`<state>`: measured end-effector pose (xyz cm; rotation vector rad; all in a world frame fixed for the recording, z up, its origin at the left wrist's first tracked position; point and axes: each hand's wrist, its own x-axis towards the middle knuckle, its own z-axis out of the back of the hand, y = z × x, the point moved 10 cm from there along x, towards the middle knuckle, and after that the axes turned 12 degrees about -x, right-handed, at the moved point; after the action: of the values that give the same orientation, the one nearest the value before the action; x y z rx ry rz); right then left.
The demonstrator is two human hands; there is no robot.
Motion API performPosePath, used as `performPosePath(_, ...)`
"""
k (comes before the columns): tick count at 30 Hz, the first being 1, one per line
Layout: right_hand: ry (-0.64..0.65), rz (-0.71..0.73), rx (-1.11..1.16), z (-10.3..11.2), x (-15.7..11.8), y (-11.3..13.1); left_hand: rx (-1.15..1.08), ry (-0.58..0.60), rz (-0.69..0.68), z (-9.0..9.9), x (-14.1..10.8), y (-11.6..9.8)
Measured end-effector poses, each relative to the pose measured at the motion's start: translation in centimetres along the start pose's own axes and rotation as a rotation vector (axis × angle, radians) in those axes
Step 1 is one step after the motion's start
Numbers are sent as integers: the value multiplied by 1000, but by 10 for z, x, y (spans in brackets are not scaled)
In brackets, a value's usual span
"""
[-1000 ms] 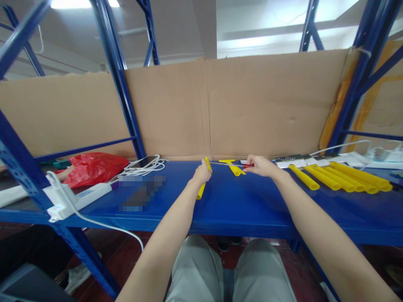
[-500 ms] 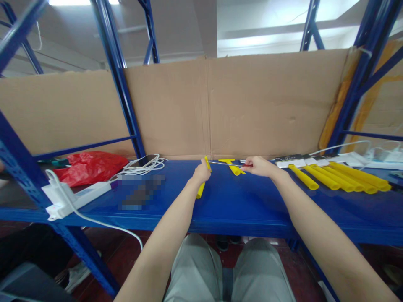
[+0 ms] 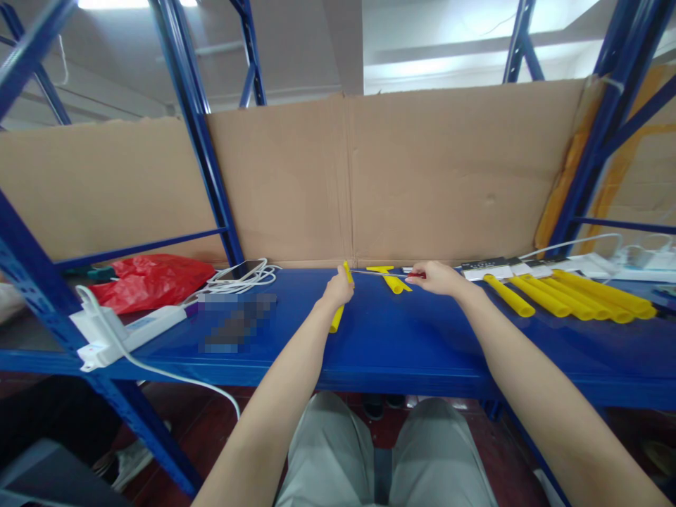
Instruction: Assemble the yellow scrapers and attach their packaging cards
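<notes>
My left hand [image 3: 339, 287] is closed around a yellow tube-like handle [image 3: 336, 318], held tilted just over the blue shelf. My right hand [image 3: 434, 277] is closed on the red grip of a screwdriver [image 3: 417, 275]. Its thin metal shaft points left and reaches the upper end of the yellow handle; whether the tip sits in a hole is too small to tell. Behind the shaft, between both hands, a yellow T-shaped piece [image 3: 393, 283] lies on the shelf. The palm side of each hand is hidden.
Several yellow tubes [image 3: 508, 296] with black-and-white cards lie at the right. A red plastic bag [image 3: 153, 282], a bundled white cable [image 3: 240, 278] and a white power strip [image 3: 153, 327] are at the left. Cardboard [image 3: 285, 186] walls the back; blue posts [image 3: 198, 141] frame the shelf [image 3: 391, 352].
My right hand has turned slightly on the screwdriver, with its place nearly the same. My left hand and the yellow handle stay put. Something whitish now shows at the far left edge.
</notes>
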<state>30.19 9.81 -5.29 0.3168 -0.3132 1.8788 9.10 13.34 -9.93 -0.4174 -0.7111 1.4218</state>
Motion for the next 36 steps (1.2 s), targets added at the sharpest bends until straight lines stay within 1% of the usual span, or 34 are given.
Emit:
performPosePath(4,5,13,-8,-5,2,-1,-3,-7,-1,1,-1,0)
performPosePath(9,-58,18,-20,-2,3,-3,-13,4,6,0,0,0)
performPosePath(14,7,68,-15,-5,2,1,-16,-2,18,1,0,1)
performPosePath(17,27,35,-40,-7,1,-2,-8,5,17,0,-1,-1)
performPosePath(23,-9,-22,-32,-7,2,-7,-10,13,20,1,-3,-2)
performPosePath(27,-40,8,-31,-5,3,-6,-10,10,16,1,-2,-2)
performPosePath(31,-17,41,-64,-5,1,-2,-5,11,10,0,-1,-1)
performPosePath(36,5,18,-134,-3,-1,-1,-14,13,7,0,-2,-2)
